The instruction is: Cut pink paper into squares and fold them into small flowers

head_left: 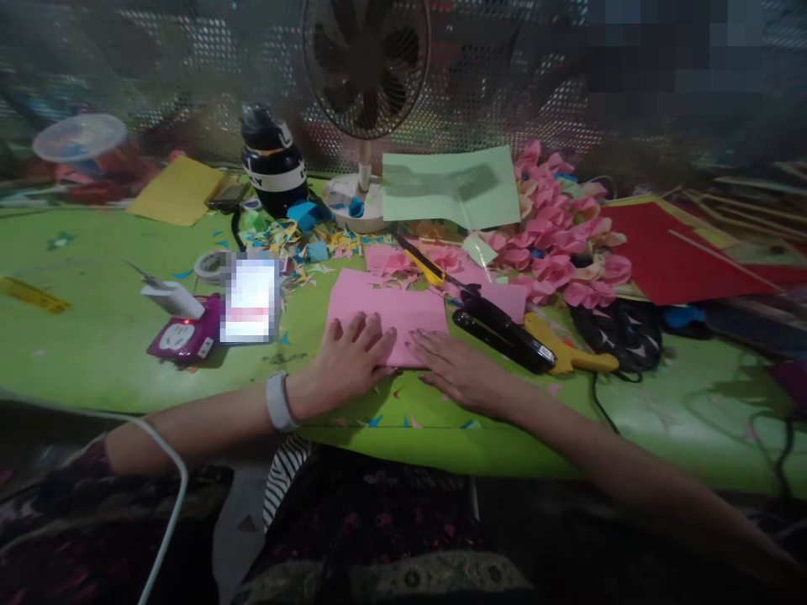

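A pink paper sheet lies on the green tabletop in front of me, its near edge looking folded. My left hand rests flat on its lower left part, fingers spread; a grey band circles that wrist. From the other side my right hand presses on the lower right part with fingers stretched out. The fingertips of both hands come close together near the sheet's front edge. Just right of the sheet lies a black stapler. Behind the sheet is a long yellow-and-black tool, its kind unclear.
Pink paper flowers pile up behind right, beside red paper. A light green sheet, fan and dark bottle stand behind. Left are a lit phone, purple device and tape roll. Paper scraps surround them.
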The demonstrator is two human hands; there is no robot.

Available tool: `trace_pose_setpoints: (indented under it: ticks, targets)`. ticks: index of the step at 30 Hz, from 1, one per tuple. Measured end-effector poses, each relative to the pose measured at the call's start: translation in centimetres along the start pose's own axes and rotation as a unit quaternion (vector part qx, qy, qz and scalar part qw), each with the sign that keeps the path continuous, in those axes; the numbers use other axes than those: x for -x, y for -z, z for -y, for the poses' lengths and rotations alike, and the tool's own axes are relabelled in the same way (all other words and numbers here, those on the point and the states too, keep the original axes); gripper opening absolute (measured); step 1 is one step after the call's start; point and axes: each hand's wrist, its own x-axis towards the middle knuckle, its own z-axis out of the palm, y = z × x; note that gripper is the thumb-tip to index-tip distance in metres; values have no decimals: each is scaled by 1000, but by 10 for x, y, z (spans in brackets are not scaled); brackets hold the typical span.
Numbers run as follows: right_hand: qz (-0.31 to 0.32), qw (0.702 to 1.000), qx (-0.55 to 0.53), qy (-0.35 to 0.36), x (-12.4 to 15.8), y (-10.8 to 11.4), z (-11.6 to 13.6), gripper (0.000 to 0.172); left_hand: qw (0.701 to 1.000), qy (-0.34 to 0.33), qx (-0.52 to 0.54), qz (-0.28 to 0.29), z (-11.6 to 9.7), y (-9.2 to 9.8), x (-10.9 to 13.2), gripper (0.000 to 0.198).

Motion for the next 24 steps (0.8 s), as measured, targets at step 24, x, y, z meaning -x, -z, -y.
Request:
trace_pose_setpoints:
  ticks: [24]
  targets:
    - [-51,995,71,-37,-4,-8,30,53,985,-142,5,-100,12,0,16,50]
